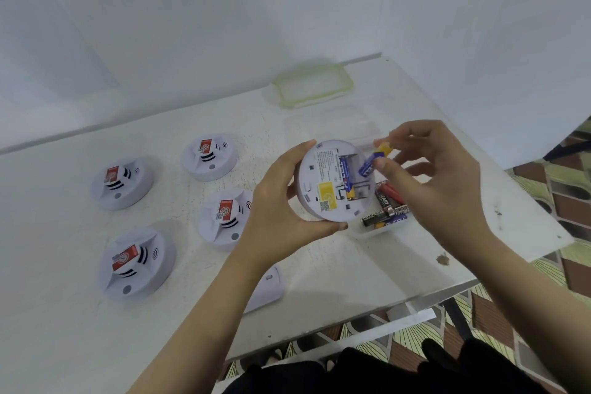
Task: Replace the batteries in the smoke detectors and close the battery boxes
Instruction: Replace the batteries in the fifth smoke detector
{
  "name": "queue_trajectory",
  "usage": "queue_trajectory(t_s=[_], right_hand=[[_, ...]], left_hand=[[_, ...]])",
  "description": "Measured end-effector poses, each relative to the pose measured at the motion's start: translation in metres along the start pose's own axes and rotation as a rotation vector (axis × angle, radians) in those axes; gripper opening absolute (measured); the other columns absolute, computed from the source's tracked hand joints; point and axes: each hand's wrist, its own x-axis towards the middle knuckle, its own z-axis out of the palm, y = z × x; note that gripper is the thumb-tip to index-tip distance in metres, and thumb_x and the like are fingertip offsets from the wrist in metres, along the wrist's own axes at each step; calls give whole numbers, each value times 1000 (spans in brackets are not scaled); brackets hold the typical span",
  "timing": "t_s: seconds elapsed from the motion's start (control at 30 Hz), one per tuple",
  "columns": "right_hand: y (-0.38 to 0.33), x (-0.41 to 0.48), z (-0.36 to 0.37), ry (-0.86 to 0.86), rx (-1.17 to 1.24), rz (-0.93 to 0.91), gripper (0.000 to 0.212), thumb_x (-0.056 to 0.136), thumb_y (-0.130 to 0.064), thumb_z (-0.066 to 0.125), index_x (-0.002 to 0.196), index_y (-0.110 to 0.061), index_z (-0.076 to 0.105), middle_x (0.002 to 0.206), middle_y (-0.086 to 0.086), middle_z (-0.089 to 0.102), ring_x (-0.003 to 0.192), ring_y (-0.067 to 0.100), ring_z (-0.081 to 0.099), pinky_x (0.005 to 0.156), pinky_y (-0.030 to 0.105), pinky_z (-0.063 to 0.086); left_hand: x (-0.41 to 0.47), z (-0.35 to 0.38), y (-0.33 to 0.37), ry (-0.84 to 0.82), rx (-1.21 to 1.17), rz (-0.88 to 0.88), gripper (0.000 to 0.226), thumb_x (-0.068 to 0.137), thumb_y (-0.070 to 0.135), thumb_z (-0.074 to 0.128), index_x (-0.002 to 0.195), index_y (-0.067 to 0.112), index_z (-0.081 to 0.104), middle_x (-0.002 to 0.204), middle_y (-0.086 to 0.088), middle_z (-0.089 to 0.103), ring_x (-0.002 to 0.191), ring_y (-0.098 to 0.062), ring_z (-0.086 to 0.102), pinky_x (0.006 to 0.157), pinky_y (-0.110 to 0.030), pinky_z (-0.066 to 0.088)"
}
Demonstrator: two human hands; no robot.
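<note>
My left hand (281, 198) grips a round white smoke detector (319, 182), turned with its back and open battery bay toward me. One blue and yellow battery (347, 181) lies in the bay. My right hand (428, 176) pinches a second blue and yellow battery (374, 160) at an angle over the bay's upper right edge. Below the detector a clear box (377, 232) holds several loose batteries (388, 206), black, red and blue. A white battery cover (268, 289) lies on the table beside my left forearm.
Several other smoke detectors, such as one (209, 157) and another (136, 262), sit face up on the left of the white table (367, 278). A clear lid with a green rim (315, 85) lies at the back. The table's right and front edges are close, with patterned floor (569, 189) beyond.
</note>
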Motion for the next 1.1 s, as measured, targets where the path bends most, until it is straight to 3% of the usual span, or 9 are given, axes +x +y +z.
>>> queue_trajectory(t_s=[0.17, 0.27, 0.37, 0.47, 0.63, 0.7, 0.87, 0.97, 1.1], right_hand=[[17, 4, -16, -59, -136, 116, 19, 79, -13, 72, 86, -27, 60, 84, -22, 66, 71, 2, 59, 60, 16, 48], [28, 0, -20, -191, -310, 122, 16, 81, -20, 69, 85, -34, 61, 89, -13, 65, 82, 4, 59, 70, 13, 46], [23, -3, -19, -260, -246, 6, 29, 85, -21, 65, 110, -36, 57, 105, -10, 64, 95, 1, 60, 77, 3, 43], [13, 1, -20, -422, -228, -102, 54, 83, -17, 52, 135, -30, 47, 106, -14, 64, 96, -10, 58, 76, 2, 43], [4, 13, -21, -589, -344, -225, 69, 87, -31, 62, 144, -34, 23, 108, -9, 67, 86, 13, 66, 77, 21, 51], [0, 18, -22, -625, -399, -220, 74, 82, -41, 61, 143, -35, 19, 110, -4, 67, 88, 10, 65, 80, 16, 49], [-10, 25, -26, -677, -537, -259, 76, 75, -49, 58, 143, -25, 36, 110, -5, 67, 79, 3, 58, 70, 20, 52], [-14, 25, -26, -693, -613, -317, 72, 77, -43, 66, 141, -20, 42, 114, -4, 66, 78, -1, 46, 63, 7, 36], [-20, 24, -23, -713, -709, -422, 68, 77, -42, 65, 136, -12, 48, 97, 0, 68, 56, -2, 36, 52, 8, 23]], left_hand=[[0, 1, -1, 4, -94, -50, 91, 52, 34, 87, 131, 29, 42, 134, 2, 51, 123, -8, 50, 93, -21, 50], [-1, 2, -1, -7, -117, -53, 95, 53, 22, 92, 133, 22, 41, 134, 10, 50, 124, -5, 50, 94, -19, 49], [-1, 4, -2, -40, -139, -41, 98, 53, 2, 92, 135, 11, 38, 129, 24, 51, 122, 0, 51, 92, -16, 49], [1, 4, 0, -42, -162, -17, 94, 53, 2, 90, 130, 19, 40, 130, 15, 51, 121, -3, 53, 91, -17, 49], [3, 2, 6, -63, -179, 10, 89, 55, 20, 89, 130, 22, 40, 133, 3, 52, 122, -12, 54, 92, -26, 52], [2, 1, 9, -73, -174, 15, 89, 55, 23, 89, 131, 21, 41, 132, 3, 53, 123, -17, 54, 92, -34, 54], [1, -1, 10, -115, -127, 21, 91, 54, 23, 90, 132, 21, 42, 127, 9, 56, 118, -16, 57, 89, -36, 56], [0, -2, 9, -128, -101, 19, 93, 53, 22, 92, 131, 22, 42, 124, 11, 57, 115, -13, 59, 87, -30, 56], [0, -1, 9, -132, -79, 23, 92, 52, 15, 92, 131, 18, 44, 121, 10, 59, 112, -14, 61, 86, -26, 55]])
